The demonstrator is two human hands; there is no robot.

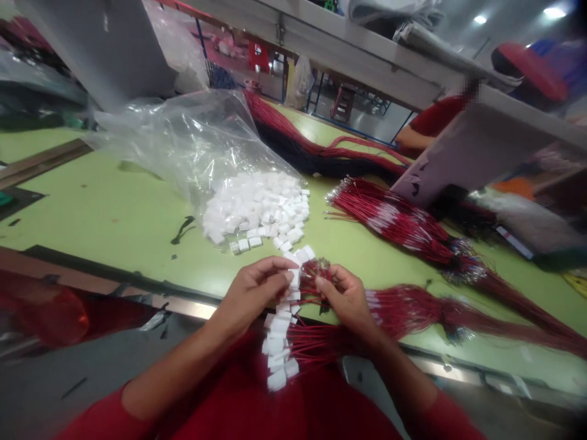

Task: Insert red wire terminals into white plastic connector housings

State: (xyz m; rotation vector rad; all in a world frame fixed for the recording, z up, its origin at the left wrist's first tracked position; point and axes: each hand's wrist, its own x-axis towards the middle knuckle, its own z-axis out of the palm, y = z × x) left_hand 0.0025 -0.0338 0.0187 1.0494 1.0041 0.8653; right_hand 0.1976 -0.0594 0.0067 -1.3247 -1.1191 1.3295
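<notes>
Pinching white plastic connectors (277,342) in the left hand (252,296), clenching their red wires (316,272) in the right hand (346,299), both over the near edge of the green workbench (105,208), just beyond a loose connector pile (257,205).

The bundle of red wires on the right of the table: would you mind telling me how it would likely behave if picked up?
It would probably droop: the red wires curve and trail across the green table instead of holding straight. They look thin, so likely light. The fanned, metal-tipped ends would probably splay apart and might snag.
</notes>
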